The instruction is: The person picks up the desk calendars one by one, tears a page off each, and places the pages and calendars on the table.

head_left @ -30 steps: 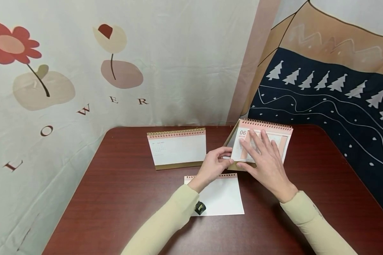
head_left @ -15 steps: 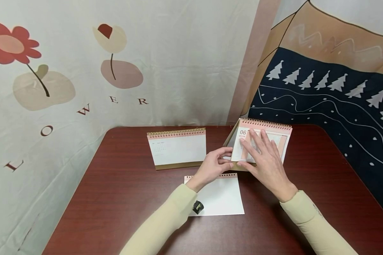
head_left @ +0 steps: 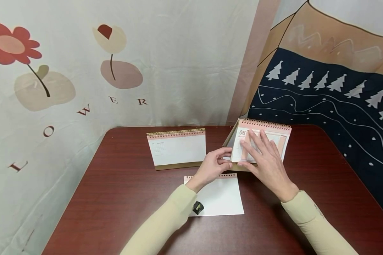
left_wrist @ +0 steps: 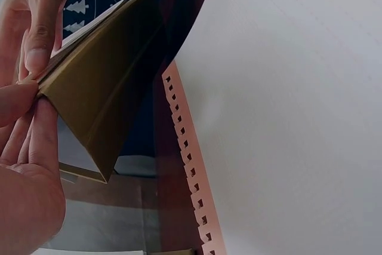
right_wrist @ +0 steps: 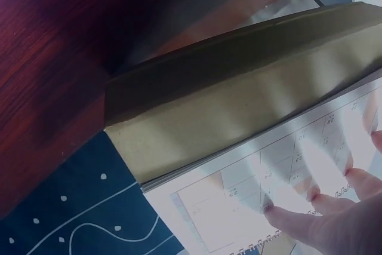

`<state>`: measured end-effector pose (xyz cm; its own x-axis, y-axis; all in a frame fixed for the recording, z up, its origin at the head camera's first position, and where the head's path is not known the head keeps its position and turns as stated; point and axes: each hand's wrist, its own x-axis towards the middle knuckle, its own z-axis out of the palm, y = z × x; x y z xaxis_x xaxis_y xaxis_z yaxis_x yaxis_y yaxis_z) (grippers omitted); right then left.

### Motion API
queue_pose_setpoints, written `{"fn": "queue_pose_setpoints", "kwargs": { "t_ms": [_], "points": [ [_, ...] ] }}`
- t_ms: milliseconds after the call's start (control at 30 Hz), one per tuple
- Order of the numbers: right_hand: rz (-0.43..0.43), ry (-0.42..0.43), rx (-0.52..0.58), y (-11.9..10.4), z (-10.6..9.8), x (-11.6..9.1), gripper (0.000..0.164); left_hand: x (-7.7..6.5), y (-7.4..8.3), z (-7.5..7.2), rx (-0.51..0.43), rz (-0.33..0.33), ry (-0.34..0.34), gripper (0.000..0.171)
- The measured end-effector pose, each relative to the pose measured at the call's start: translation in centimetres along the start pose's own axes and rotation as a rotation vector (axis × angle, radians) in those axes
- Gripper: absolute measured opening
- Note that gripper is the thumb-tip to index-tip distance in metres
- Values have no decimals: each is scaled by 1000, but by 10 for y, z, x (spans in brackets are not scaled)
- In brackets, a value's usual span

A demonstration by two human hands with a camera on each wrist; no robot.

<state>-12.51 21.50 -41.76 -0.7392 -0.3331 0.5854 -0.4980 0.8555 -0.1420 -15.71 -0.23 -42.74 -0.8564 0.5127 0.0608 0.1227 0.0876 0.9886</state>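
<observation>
LH (head_left: pixel 211 164) pinching lower L corner of desk cal (head_left: pixel 238 148), forearm reaching over loose sheet (head_left: pixel 221 200). RH (head_left: pixel 269 164) flat on cal's front pg, fingers spread. Cal stands near back edge of table (head_left: pixel 121 198), R of 2nd cal (head_left: pixel 180 148). Pg reads "06"; 2nd cal's txt too small. Wall cloth (head_left: pixel 191 63): "L O W E R".

Smooth matt paper in calendar (head_left: pixel 276 134) and loose sheet (head_left: pixel 221 198) — faintly glossy wood-grain tabletop (head_left: pixel 115 194) — creased cloth hanging (head_left: pixel 194 71).

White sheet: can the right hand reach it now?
Probably yes: the right hand rests on the 06 calendar, and the lower right of the white sheet looks uncovered; the left arm crosses its left.
</observation>
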Motion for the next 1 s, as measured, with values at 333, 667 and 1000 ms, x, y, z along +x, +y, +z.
{"fn": "queue_pose_setpoints", "kwargs": {
  "t_ms": [333, 667, 1000],
  "points": [
    [-20, -18, 16, 3, -4, -2, 62, 0, -2, -1, 20, -3, 4, 49],
    [-43, -7, 17, 3, -5, -4, 60, 0, -4, -3, 31, 12, 6, 49],
    [-97, 33, 26, 3, -5, -8, 54, 0, -7, -4, 19, 2, 15, 49]
  ]
}}
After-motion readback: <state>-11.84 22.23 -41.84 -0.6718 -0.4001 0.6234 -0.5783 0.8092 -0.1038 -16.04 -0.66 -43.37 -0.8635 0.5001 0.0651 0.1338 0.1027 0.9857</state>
